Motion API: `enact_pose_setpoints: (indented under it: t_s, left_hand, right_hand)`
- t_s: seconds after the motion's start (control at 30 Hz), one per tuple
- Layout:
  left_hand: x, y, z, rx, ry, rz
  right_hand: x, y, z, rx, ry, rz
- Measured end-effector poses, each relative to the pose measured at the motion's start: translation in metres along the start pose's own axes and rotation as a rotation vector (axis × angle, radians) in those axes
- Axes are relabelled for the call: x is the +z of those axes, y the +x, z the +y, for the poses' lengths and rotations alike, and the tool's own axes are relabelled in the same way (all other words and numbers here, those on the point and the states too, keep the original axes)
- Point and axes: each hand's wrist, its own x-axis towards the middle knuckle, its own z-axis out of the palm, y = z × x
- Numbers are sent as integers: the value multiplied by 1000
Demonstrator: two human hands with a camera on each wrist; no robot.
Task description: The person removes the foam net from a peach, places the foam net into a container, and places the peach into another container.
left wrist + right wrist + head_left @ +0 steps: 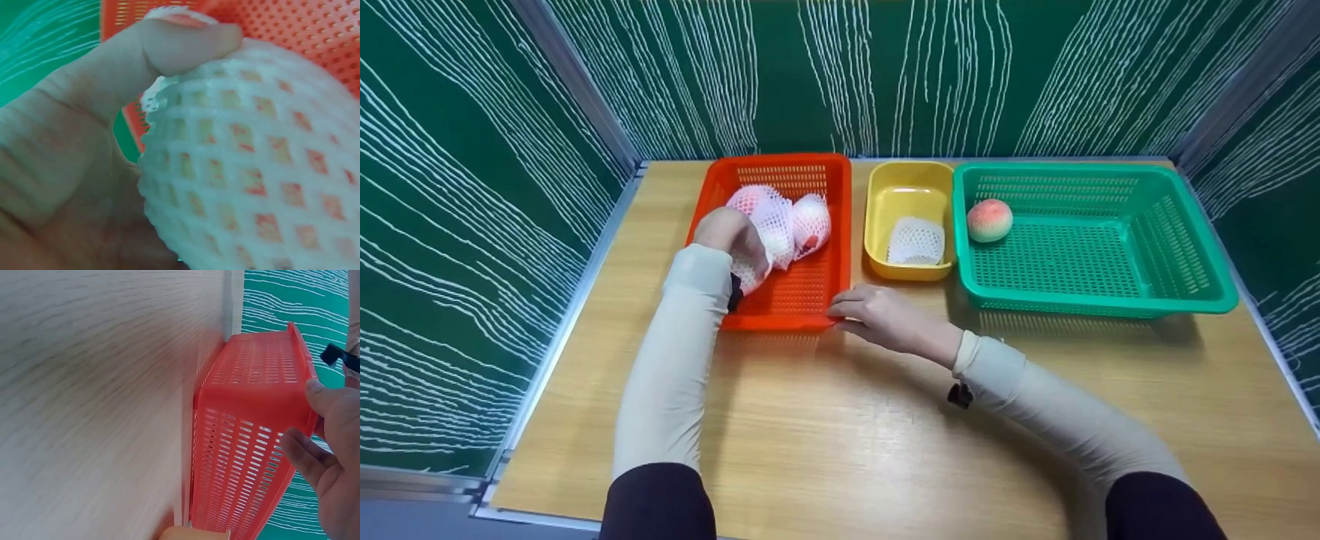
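Note:
Inside the red basket [844, 225] my left hand [729, 231] holds a peach wrapped in a white foam net; the left wrist view shows the thumb across the top of this netted peach [253, 157], its other fingers largely hidden. More netted fruit [763, 206] lies beyond the hand in the same basket, including a pale netted peach [811, 219] at the right. My right hand [889, 319] pinches the basket's near right corner, thumb on the rim and fingers under it, as the right wrist view shows with the red basket wall [253, 402].
A yellow container [911, 180] holds an empty white foam net [916, 241] and stands right of the red basket. Beside it, a green basket [1095, 304] has one bare peach [990, 220] at its left. Green chalk-lined walls [847, 75] border the wooden table [810, 435].

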Motion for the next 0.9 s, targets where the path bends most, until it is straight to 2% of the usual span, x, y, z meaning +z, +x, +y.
enact_pose_setpoints:
  t_s: [0.07,0.1,0.17,0.2,0.33,0.5,0.63,0.73,0.9]
  left_hand:
    - [-2,-3,3,-30,178,-14]
    - [-2,-5,5,-41,296,-7]
    - [-3,-10,8,-60,453,13]
    - [-3,-13,9,-63,500,25]
    - [-3,-30,10,-86,436,95]
    - [-3,-53,8,-32,457,133]
    - [-2,-68,3,71,547,124]
    - [-1,-76,-2,186,629,120]
    - [3,-84,-12,329,654,149]
  right_hand:
    - [0,1,-1,3,-6,1]
    - [0,2,-1,4,-8,1]
    - [1,3,-2,2,-9,4]
    - [2,4,-2,-1,-7,7]
    - [4,5,-1,-14,0,27]
    - [6,6,-2,-17,16,43]
    - [4,4,-3,-16,32,63]
    - [1,0,-4,-17,36,90]
    - [-7,-9,-8,-24,38,130]
